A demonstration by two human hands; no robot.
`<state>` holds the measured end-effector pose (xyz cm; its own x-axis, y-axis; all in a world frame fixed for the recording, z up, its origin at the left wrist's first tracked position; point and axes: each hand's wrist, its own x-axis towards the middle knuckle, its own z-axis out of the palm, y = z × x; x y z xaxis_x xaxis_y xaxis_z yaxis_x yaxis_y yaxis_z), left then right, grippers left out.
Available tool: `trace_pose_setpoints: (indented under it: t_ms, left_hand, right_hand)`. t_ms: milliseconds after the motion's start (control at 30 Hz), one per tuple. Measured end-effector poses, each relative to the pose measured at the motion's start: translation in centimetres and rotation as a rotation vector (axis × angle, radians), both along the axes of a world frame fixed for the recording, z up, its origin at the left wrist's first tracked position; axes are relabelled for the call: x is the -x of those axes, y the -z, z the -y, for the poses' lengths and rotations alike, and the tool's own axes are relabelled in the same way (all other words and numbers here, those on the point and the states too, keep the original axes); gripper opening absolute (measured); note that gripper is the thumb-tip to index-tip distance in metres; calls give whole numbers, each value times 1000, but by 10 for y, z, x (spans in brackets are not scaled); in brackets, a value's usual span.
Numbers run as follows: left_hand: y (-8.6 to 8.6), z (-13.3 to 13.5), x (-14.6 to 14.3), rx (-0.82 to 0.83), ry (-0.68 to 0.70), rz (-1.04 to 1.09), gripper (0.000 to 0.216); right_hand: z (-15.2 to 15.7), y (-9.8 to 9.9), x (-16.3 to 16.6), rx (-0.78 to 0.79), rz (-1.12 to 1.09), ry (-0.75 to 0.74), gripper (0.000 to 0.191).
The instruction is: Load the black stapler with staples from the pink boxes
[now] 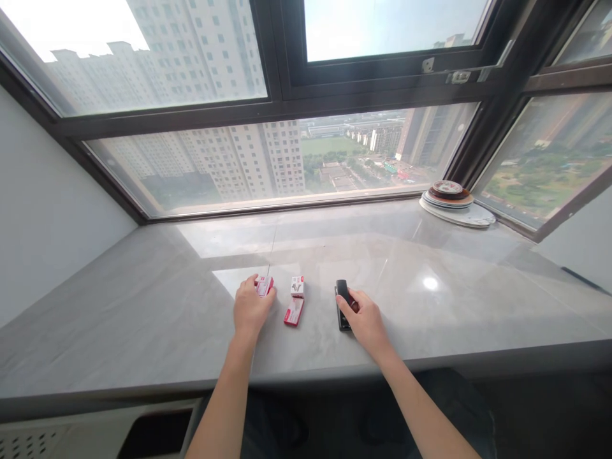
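Observation:
My left hand [251, 306] is closed around a small pink-and-white staple box [264, 285], its fingers on the far left side and thumb on the right. Just right of it, a small white box [297, 285] with a dark picture and red trim sits on the grey counter. A flat red-and-white box [294, 312] lies in front of that one, touching or nearly touching it. My right hand [362, 313] grips a black stapler [342, 290] that rests lengthwise on the counter, thumb across its top and fingers along its right side.
The grey stone counter [143, 319] runs below dark-framed windows [268, 111]. A stack of plates or coasters [449, 197] stands in the far right corner. The counter's front edge passes under my forearms. A dark strip [586, 280] lies at the right wall.

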<state>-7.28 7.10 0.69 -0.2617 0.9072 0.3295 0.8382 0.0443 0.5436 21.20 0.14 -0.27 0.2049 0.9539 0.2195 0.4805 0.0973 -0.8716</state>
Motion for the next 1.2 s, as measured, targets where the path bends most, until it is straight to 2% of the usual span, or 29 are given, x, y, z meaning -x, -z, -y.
trace_pose_setpoints:
  t_ms: [100, 167, 333, 500, 567, 633, 667, 767, 867, 967, 1067, 1133, 1200]
  left_hand:
    - [0, -12, 5, 5, -8, 3, 58]
    - [-2, -9, 4, -8, -18, 9, 55]
    - [1, 29, 16, -112, -63, -19, 52]
    - [11, 64, 35, -18, -105, -76, 43]
    - [10, 72, 28, -27, -134, -116, 42]
    - [5, 77, 9, -78, -136, -156, 39]
    - [2, 78, -4, -97, -104, -165, 35]
    - [-3, 80, -46, -78, 111, -143, 29]
    - [-2, 73, -73, -47, 185, -145, 34]
    - [2, 64, -77, -30, 153, -165, 49]
    - [3, 63, -70, 3, 160, -157, 39]
    - [2, 70, -68, 30, 246, -141, 29]
    - [-1, 80, -71, 51, 381, -125, 29]
  right_hand:
    - [0, -1, -1, 1, -12, -9, 47]
    - [1, -1, -1, 4, -19, -15, 47]
    - [-1, 0, -1, 11, -13, -11, 45]
    - [-4, 7, -1, 25, -46, -8, 50]
    - [-5, 10, 0, 47, -83, 5, 60]
    - [-6, 12, 0, 66, -114, 10, 69]
    - [-6, 13, 0, 70, -124, 9, 71]
    - [-6, 13, 1, 61, -148, 9, 75]
    - [-4, 14, 2, 43, -166, 22, 76]
    - [-2, 13, 2, 40, -177, 10, 63]
    - [-1, 7, -4, 36, -133, -45, 44]
    - [-3, -1, -11, 7, -47, -98, 34]
    - [-6, -10, -16, -33, 49, -155, 28]
